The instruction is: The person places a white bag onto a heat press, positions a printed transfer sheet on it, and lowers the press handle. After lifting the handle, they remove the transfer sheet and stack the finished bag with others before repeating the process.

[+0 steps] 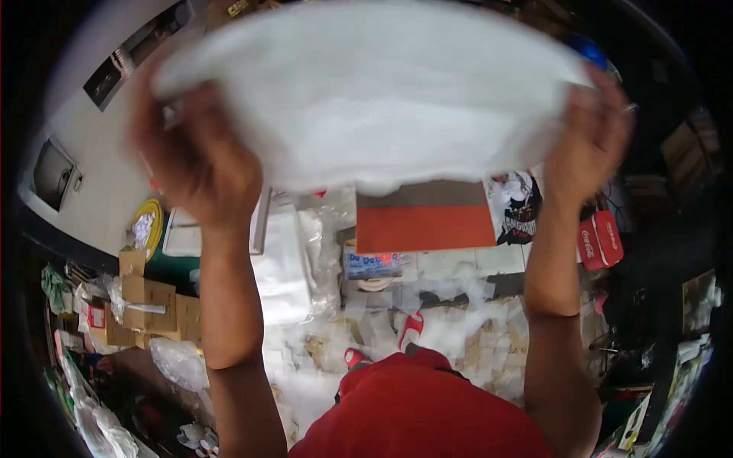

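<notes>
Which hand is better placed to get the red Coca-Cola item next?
Probably the right hand, nearer the red Coca-Cola item; the left hand is on the other side. Both hold the white sheet.

From here I can read "Coca-Cola" on a red bag (602,240) below the right grip (594,145). Left of that grip's wrist, black-and-white printed fabric (519,208) shows "ANGUARD", its start unclear. Farther left, lower, a blue-lettered package (378,262) seems to begin "De De", the rest blurred.

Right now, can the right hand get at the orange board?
Probably not without letting go: the right hand holds the white sheet, though the orange board looks partly uncovered.
</notes>
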